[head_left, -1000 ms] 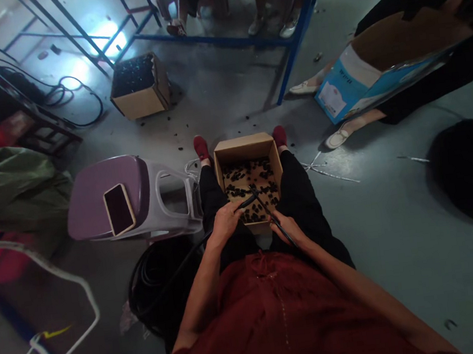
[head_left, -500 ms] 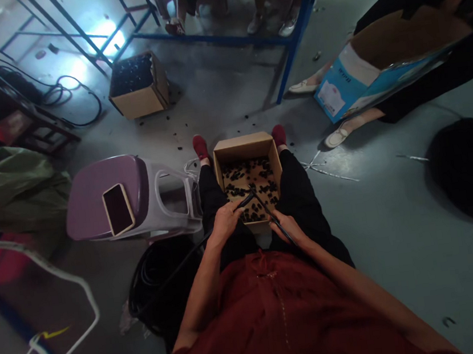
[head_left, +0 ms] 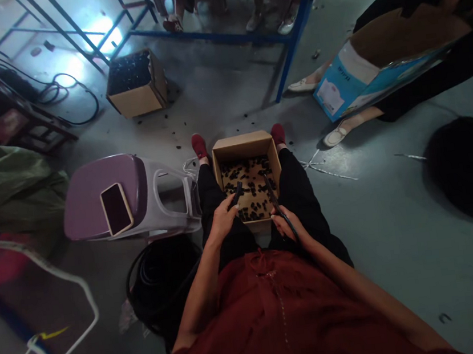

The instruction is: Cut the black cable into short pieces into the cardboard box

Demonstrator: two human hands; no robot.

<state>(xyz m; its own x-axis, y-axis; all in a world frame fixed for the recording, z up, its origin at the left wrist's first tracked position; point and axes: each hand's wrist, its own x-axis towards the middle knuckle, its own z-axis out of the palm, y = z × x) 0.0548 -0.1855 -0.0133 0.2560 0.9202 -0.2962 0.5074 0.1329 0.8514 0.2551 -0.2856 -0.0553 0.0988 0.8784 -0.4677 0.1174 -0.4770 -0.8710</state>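
My left hand (head_left: 223, 220) is closed on a short length of black tubing (head_left: 238, 191). The tubing's end sticks out forward over the open cardboard box (head_left: 243, 140) between my legs. In my right hand (head_left: 286, 222) is a long dark tool that looks like a pair of scissors (head_left: 273, 195), pointing forward over the box's right side. Tool and tubing are apart. Many small black cut pieces (head_left: 258, 207) lie scattered on the box's bottom. How my fingers sit in the tool's handles is partly hidden.
Left of me stand a purple-topped stool (head_left: 91, 183) with a phone (head_left: 117, 209) on it and a black coil (head_left: 163, 281). A filled carton (head_left: 134, 100) sits ahead. At right, another person holds a blue carton (head_left: 346, 86); a dark coil (head_left: 472, 165) lies nearby.
My hands have moved apart: the scissors went right, away from the tubing's tip, and the tubing shifted left. The long black strand along my left forearm no longer shows there.
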